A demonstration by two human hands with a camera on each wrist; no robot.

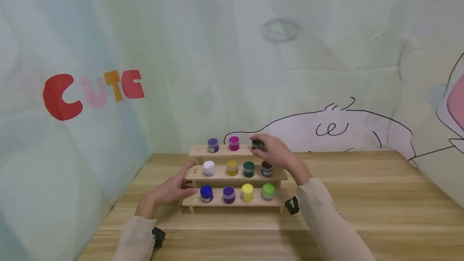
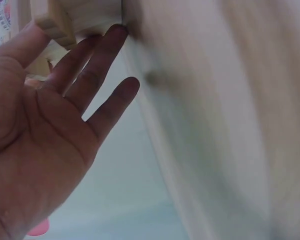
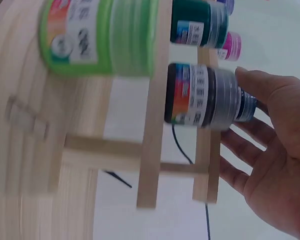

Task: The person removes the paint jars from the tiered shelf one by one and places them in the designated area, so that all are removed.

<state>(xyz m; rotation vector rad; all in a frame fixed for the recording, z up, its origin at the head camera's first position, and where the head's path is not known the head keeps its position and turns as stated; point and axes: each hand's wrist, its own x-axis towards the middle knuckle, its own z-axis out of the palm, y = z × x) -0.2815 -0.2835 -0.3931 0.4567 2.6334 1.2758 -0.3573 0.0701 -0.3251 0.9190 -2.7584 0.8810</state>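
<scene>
The left hand (image 1: 170,190), fingers spread, touches the left end of the three-tier pale wooden rack (image 1: 237,178) on the wood-grain tabletop (image 1: 362,196); the right hand (image 1: 278,153) pinches the small black cylindrical jar (image 1: 257,144) at the right of the top tier (image 1: 223,151)

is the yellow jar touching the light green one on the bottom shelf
Apart. The head view shows a bare strip of the bottom shelf between the yellow jar and the light green jar.
</scene>
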